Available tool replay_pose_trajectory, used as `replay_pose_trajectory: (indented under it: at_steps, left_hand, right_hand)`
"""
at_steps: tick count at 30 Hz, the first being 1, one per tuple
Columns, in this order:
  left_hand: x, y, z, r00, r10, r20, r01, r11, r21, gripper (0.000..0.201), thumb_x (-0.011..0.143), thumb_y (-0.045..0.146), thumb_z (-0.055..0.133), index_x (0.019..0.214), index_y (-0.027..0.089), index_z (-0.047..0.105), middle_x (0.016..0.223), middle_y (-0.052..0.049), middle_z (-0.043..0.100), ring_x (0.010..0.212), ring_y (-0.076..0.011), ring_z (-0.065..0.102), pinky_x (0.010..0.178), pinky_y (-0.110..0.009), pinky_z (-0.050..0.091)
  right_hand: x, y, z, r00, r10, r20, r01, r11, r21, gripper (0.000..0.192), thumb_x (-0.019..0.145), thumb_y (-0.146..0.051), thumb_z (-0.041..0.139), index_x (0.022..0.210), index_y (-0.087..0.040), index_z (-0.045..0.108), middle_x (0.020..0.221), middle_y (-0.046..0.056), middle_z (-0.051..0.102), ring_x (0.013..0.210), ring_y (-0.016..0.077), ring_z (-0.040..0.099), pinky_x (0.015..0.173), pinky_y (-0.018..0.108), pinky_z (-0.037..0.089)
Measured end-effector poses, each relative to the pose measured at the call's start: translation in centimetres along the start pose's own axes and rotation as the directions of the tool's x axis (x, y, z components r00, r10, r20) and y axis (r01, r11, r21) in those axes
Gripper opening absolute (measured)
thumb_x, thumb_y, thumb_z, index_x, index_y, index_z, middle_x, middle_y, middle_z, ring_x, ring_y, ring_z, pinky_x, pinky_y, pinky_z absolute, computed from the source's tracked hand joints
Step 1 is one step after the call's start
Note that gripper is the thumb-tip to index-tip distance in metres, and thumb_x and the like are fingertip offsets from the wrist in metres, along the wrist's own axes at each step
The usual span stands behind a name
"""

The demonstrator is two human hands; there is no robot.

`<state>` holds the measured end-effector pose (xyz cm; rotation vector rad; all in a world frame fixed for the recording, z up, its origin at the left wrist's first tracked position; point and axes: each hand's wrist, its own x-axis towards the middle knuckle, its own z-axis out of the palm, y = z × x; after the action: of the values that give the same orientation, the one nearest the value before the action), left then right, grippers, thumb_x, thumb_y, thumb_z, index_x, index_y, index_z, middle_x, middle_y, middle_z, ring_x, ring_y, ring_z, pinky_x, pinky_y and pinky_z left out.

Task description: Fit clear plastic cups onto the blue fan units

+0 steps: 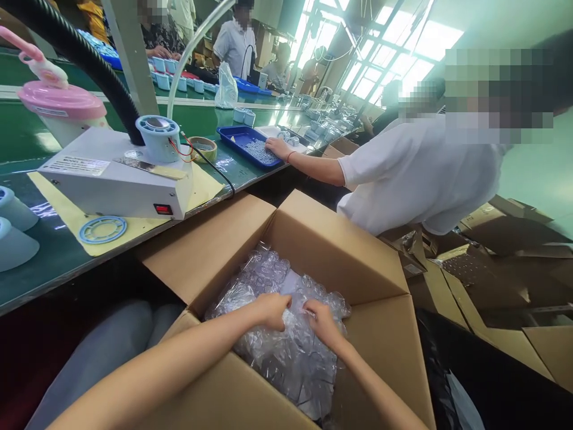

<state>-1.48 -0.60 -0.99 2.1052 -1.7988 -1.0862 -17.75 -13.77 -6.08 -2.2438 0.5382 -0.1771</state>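
Note:
Both of my hands are inside an open cardboard box [376,352], over a heap of clear round plastic pieces [264,269] and crinkled clear plastic bag [290,340]. My left hand [273,310] is closed, with its fingers curled on the bag film. A short gap to its right, my right hand [326,325] pinches the film between thumb and fingers. Whitish material shows between the pieces behind my hands. What lies deeper in the box is hidden.
Left of the box, a green worktable [58,239] holds a white machine [120,179] with a black hose, a light-blue ring [102,230] and a tape roll [203,149]. A co-worker's hand [278,148] reaches into a blue tray [246,143]. More cartons [470,310] stand right.

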Motion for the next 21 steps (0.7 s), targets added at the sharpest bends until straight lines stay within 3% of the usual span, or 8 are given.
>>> replay_pose_trajectory:
  at_steps: [2, 4, 7, 9, 14, 21]
  left_hand:
    - [0.1, 0.0, 0.0, 0.999, 0.030, -0.010, -0.031, 0.999, -0.039, 0.084, 0.056, 0.025, 0.067, 0.133, 0.017, 0.037, 0.116, -0.015, 0.061, 0.100, -0.0322, 0.060, 0.080, -0.038, 0.049]
    - [0.3, 0.1, -0.1, 0.997, 0.081, -0.005, -0.081, 0.993, -0.085, 0.082, 0.056, 0.025, 0.068, 0.133, 0.019, 0.039, 0.116, -0.012, 0.062, 0.098, -0.0281, 0.061, 0.078, -0.032, 0.049]
    - [0.7, 0.2, -0.4, 0.992, 0.129, -0.001, -0.128, 0.983, -0.130, 0.041, 0.065, 0.024, 0.060, 0.106, 0.017, 0.061, 0.096, -0.003, 0.069, 0.085, -0.0204, 0.063, 0.071, -0.024, 0.048]
    - [0.9, 0.3, -0.6, 0.992, 0.127, -0.021, -0.129, 0.983, -0.130, 0.023, 0.070, 0.021, 0.054, 0.089, 0.014, 0.066, 0.085, -0.002, 0.069, 0.082, -0.0190, 0.062, 0.069, -0.022, 0.047]
    - [0.8, -0.1, -0.4, 0.994, 0.104, -0.033, -0.107, 0.990, -0.087, 0.017, 0.066, 0.020, 0.058, 0.077, 0.012, 0.067, 0.075, -0.004, 0.067, 0.074, -0.0184, 0.061, 0.067, -0.024, 0.047]
    - [0.9, -0.5, 0.0, 1.000, 0.019, -0.020, -0.020, 0.998, -0.058, 0.022, 0.062, 0.027, 0.061, 0.077, 0.013, 0.067, 0.075, -0.007, 0.067, 0.070, -0.0207, 0.061, 0.066, -0.029, 0.049]
  right_hand:
    - [-0.4, -0.8, 0.3, 1.000, -0.004, 0.020, 0.004, 0.999, 0.044, 0.017, 0.068, -0.018, 0.057, 0.051, -0.020, 0.054, 0.056, 0.001, 0.058, 0.057, 0.0154, 0.051, 0.058, 0.028, 0.041]
    - [-0.3, -1.4, 0.5, 1.000, 0.012, 0.003, -0.013, 0.996, 0.087, 0.013, 0.073, -0.024, 0.057, 0.060, -0.020, 0.059, 0.063, 0.002, 0.062, 0.062, 0.0157, 0.054, 0.061, 0.028, 0.043]
    - [1.5, -0.9, 0.2, 0.997, 0.072, -0.025, -0.068, 0.989, 0.130, 0.021, 0.082, -0.036, 0.053, 0.085, -0.019, 0.064, 0.081, 0.004, 0.066, 0.073, 0.0166, 0.059, 0.067, 0.029, 0.048]
    - [3.4, 0.7, -0.2, 0.991, 0.131, -0.030, -0.126, 0.984, 0.127, 0.028, 0.085, -0.040, 0.050, 0.096, -0.017, 0.062, 0.091, 0.006, 0.066, 0.077, 0.0163, 0.061, 0.067, 0.030, 0.050]
    - [7.4, 6.2, -0.4, 0.943, 0.297, -0.150, -0.302, 0.953, -0.012, 0.033, 0.087, -0.032, 0.055, 0.115, -0.015, 0.053, 0.122, 0.009, 0.053, 0.106, 0.0222, 0.054, 0.089, 0.045, 0.045]
    - [6.2, 10.2, 2.9, 0.937, 0.337, -0.086, -0.348, 0.918, -0.192, 0.023, 0.087, -0.028, 0.056, 0.107, -0.017, 0.058, 0.122, 0.008, 0.054, 0.108, 0.0208, 0.053, 0.093, 0.043, 0.045]
